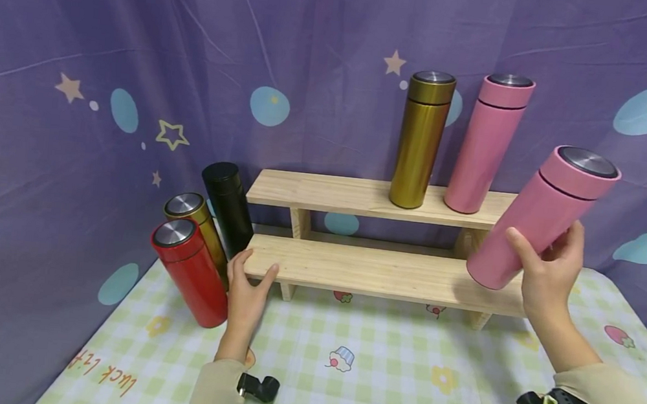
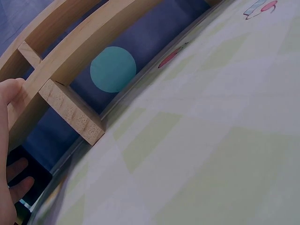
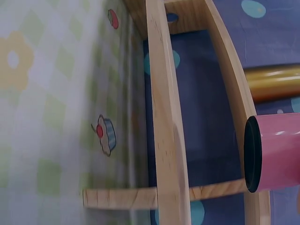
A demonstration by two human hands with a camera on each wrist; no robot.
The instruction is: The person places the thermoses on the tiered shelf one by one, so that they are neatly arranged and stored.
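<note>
My right hand grips a pink thermos bottle with a steel-topped lid. It is tilted, its base over the right end of the lower board of a two-tier wooden shelf. In the right wrist view the base of the pink thermos shows, while the hand itself is out of sight. My left hand holds the left front corner of the lower board. In the left wrist view its thumb lies on the front edge and the fingers reach around the end, near the black bottle.
Upright on the upper board stand a gold thermos and another pink thermos. Left of the shelf are a red thermos, a gold one and a black one. A checked cloth covers the table; a purple curtain hangs behind.
</note>
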